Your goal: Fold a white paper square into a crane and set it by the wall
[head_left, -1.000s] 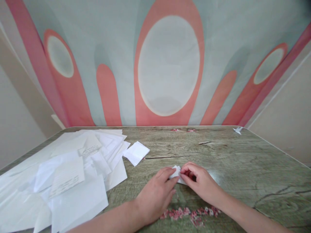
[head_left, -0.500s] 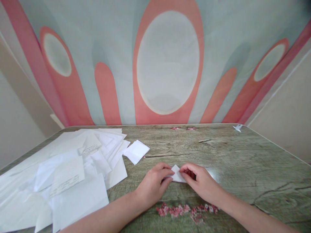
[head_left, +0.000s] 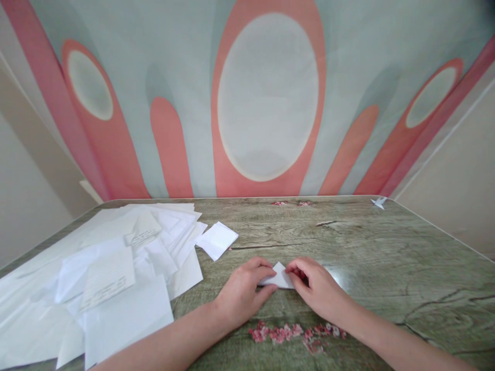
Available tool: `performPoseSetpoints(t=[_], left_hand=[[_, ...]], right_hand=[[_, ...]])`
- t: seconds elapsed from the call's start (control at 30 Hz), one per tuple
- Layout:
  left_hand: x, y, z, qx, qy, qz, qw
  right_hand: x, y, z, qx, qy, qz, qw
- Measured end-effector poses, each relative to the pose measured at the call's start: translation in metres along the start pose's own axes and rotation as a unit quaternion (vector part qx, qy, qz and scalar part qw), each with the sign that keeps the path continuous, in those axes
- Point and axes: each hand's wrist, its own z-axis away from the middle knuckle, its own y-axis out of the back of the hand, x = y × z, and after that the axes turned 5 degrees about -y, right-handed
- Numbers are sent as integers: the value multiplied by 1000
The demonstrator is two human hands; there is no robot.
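A small piece of white paper [head_left: 282,279], folded into a triangle with its tip pointing away from me, rests at the near middle of the table. My left hand [head_left: 247,288] grips its left side, with fingers on top and the thumb along the near edge. On the other side, my right hand [head_left: 312,282] pinches the right part of the paper between thumb and curled fingers. Both hands partly hide the paper's corners. A small stack of white paper squares [head_left: 217,240] lies beyond my left hand.
A spread heap of white paper sheets [head_left: 127,330] covers the left of the wood-grain table [head_left: 386,268]. At the far right corner sits a small folded paper bird [head_left: 379,202]. Behind the table hangs a pink and grey-green backdrop [head_left: 266,103].
My left thumb has shifted slightly right along the paper's near edge, and more of the paper shows between thumb and fingers. My right hand keeps its pinch, nearly still.
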Motion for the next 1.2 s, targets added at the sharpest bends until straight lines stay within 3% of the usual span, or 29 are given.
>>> performPoseSetpoints(t=[0.43, 1.2], left_hand=[[2, 4, -2, -33, -21, -43, 998], [3, 6, 0, -33, -14, -116, 993]], right_hand=[[0, -1, -3, 19, -5, 26, 999], [-4, -2, -9, 28, -33, 55, 998]])
